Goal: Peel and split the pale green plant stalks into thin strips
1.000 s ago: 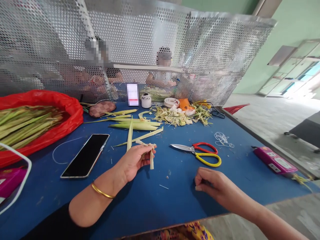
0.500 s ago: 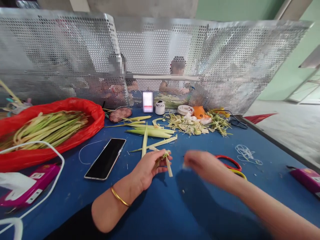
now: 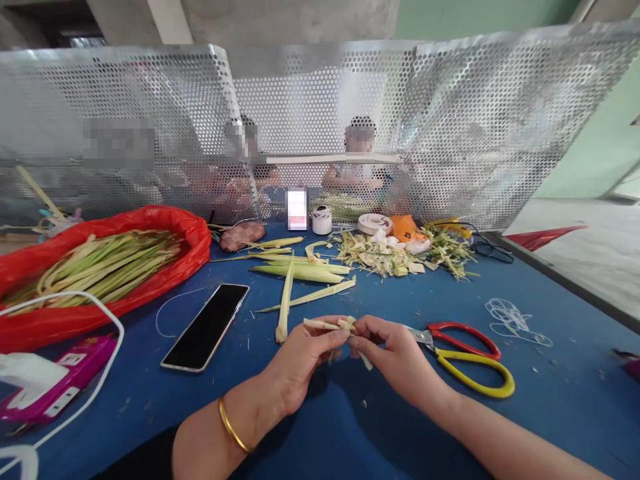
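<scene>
Pale strips of plant leaf form a small knotted piece between my two hands, low over the blue table. My left hand, with a gold bangle at the wrist, is closed round the piece from the left. Fingertips and thumb of my right hand pinch its right side; a short strip end hangs below them. Scissors with one red and one yellow handle lie just right of my right hand, their blades partly behind it. A long pale leaf lies beyond my left hand.
More leaves and a heap of trimmings lie farther back. On the left are a phone, a red bag of long leaves and a purple power strip. White string lies right. People sit behind a perforated metal screen.
My right hand has come left from beside the scissors to meet my left hand, and now pinches the leaf piece. The scissors are more exposed. The view has shifted slightly.
</scene>
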### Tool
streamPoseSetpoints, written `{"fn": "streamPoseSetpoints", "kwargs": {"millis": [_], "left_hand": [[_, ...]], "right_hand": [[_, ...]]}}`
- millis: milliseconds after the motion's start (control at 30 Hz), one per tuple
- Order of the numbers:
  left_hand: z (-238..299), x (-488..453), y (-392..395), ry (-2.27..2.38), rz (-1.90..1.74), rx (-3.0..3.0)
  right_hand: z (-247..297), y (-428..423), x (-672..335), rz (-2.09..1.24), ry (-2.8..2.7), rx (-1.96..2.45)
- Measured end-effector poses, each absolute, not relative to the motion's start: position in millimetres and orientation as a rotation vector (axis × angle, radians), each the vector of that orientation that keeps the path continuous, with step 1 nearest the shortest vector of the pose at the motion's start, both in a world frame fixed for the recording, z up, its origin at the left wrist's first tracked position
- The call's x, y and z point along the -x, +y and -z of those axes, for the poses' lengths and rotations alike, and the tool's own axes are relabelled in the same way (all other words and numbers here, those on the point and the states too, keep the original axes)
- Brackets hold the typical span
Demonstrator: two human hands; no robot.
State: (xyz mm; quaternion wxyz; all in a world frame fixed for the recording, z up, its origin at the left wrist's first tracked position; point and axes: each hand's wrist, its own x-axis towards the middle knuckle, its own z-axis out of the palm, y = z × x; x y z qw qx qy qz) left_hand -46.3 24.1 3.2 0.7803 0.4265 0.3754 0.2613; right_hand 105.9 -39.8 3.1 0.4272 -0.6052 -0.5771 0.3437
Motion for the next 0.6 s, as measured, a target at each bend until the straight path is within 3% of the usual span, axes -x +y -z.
{"fn": "streamPoseSetpoints", "kwargs": {"millis": [333, 467, 600], "left_hand": [[-10.1, 48.8, 29.8, 0.893, -0.504, -1.274], [-11.0, 49.9, 32.7, 0.971, -0.562, -1.214], [-19.1, 58.2, 43.7, 0.98, -0.612, -1.136]], "right_hand": [[-8.4, -43.3, -113.0, -0.79, -1.651, 1.588], [-17.9, -47.4, -140.8, -0.403, -1.982, 1.761], [-9.8, -64.3, -200.0, -0.007, -2.165, 2.253]]}}
